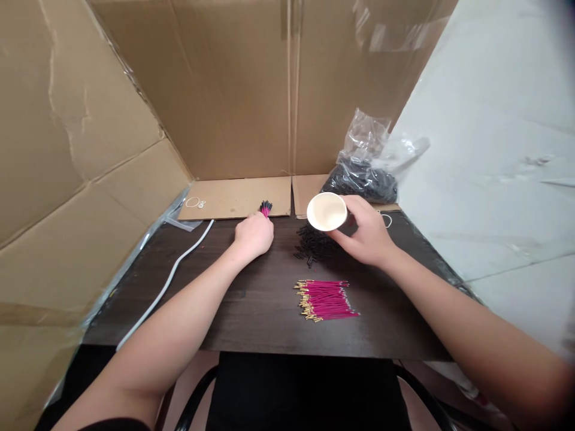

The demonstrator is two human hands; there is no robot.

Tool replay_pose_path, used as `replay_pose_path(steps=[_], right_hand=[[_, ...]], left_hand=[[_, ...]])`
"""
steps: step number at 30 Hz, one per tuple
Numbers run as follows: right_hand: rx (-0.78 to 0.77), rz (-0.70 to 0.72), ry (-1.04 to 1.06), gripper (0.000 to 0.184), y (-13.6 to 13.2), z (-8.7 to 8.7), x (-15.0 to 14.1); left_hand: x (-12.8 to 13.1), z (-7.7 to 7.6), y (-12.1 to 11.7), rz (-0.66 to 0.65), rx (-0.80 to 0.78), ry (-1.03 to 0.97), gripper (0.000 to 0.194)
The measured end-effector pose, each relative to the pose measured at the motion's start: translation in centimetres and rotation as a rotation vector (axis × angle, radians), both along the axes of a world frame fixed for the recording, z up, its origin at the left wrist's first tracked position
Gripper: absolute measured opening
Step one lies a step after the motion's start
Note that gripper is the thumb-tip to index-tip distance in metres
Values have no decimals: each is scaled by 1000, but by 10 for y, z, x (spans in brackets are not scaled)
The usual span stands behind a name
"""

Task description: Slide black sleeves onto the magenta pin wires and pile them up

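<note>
My left hand (255, 234) is closed around a bundle of pink wires (266, 208), whose black-capped ends stick up past the fingers. In my right hand (366, 233) is a white paper cup (327, 212), tilted so its open mouth faces me; its inside looks bare. Just below and behind the cup lies a loose pile of small black sleeves (312, 244), partly hidden by the cup and hand. Nearer to me, a flat row of pink wires with gold-coloured terminals (326, 300) rests on the dark table (251, 311).
A clear plastic bag of black pieces (363, 179) stands at the back right. Cardboard walls (202, 90) enclose the back and left. A cardboard strip (224, 200) bears several rubber bands (193, 202). A pale cable (173, 272) runs along the left side.
</note>
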State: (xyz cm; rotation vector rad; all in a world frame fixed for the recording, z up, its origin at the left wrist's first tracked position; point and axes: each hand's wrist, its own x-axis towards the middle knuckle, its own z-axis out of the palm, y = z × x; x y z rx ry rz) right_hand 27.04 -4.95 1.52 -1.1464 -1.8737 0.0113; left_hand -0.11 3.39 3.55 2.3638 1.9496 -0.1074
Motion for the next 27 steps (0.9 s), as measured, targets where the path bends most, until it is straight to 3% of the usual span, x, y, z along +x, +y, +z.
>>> replay_pose_path(steps=[6, 9, 11, 12, 13, 15, 19, 24, 27], right_hand=[[28, -37, -73, 58, 3, -2, 6], [26, -68, -106, 57, 3, -2, 6], [16, -91, -135, 57, 2, -2, 6], [8, -95, -151, 57, 2, -2, 6], [-1, -94, -165, 57, 1, -3, 5], [-12, -88, -184, 57, 0, -3, 4], [-20, -92, -199, 55, -2, -3, 2], [-30, -66, -218, 54, -4, -2, -2], [-13, -60, -262, 54, -6, -2, -4]], left_hand=[[-15, -6, 9, -77, 43, -87, 46], [-22, 1, 9, -146, -43, -343, 33], [-23, 8, 4, -250, -315, -691, 35], [-23, 12, 0, -229, -469, -869, 37], [-22, 16, -4, -236, -643, -982, 38], [-21, 20, -13, -279, -825, -1095, 39], [-18, 21, -23, -413, -938, -1086, 39], [-17, 19, -26, -432, -993, -1035, 39], [-17, 19, -26, -471, -943, -922, 42]])
